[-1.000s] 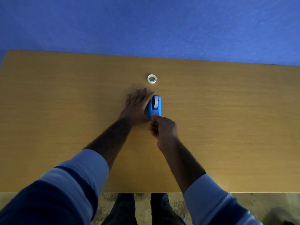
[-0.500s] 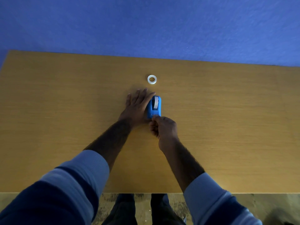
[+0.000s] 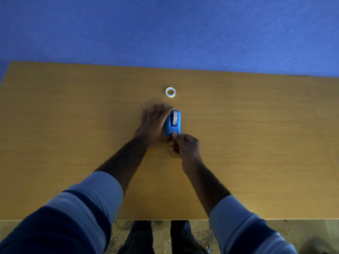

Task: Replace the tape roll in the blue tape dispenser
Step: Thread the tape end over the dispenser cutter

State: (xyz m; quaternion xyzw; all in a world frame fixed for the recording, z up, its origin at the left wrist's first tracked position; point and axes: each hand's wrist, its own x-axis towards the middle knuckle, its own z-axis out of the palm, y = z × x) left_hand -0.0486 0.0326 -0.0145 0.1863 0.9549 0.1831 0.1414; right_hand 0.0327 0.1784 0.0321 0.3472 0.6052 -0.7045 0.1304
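The blue tape dispenser (image 3: 173, 123) stands on the wooden table (image 3: 256, 134) near its middle, with a whitish tape roll (image 3: 175, 117) seated in it. My left hand (image 3: 153, 123) lies flat against the dispenser's left side, fingers stretched out, bracing it. My right hand (image 3: 185, 145) is curled at the dispenser's near end, thumb and forefinger pinched at the cutter edge; whether tape is between them is too small to tell. A second, small white tape ring (image 3: 170, 92) lies flat on the table just beyond the dispenser.
A blue wall (image 3: 165, 30) rises behind the table's far edge. The table's near edge runs across the bottom, with my legs and a speckled floor (image 3: 302, 233) below it.
Almost nothing differs: both hands stay at the dispenser, my right hand's pinch sitting at the near end throughout.
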